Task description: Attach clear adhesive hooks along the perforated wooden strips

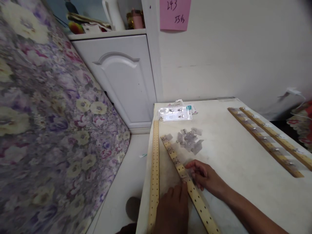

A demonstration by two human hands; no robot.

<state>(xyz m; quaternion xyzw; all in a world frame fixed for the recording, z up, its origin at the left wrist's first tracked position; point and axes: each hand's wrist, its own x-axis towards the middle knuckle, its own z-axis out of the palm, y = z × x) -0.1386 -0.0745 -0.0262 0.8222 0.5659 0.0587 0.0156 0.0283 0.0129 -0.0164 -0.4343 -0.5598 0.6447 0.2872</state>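
Note:
A perforated wooden strip [200, 203] lies slanted on the white table, with several clear plastic adhesive hooks set along its upper part. My left hand [172, 206] is closed at the strip's left edge, its fingertips against the wood; its underside is hidden. From the right, my right hand [206, 177] reaches to the strip with curled fingers, pinching the edge of a clear hook [185, 176] lying across it. Beyond my hands is a loose pile of clear hooks [190, 139] with small metal parts.
Another perforated strip [155, 162] runs along the table's left edge. Two strips with hooks [264, 138] lie at the right. Blister packaging [175, 113] rests at the back. A cabinet [119, 78] and a floral cloth [60, 130] stand to the left; a wall [219, 52] is behind.

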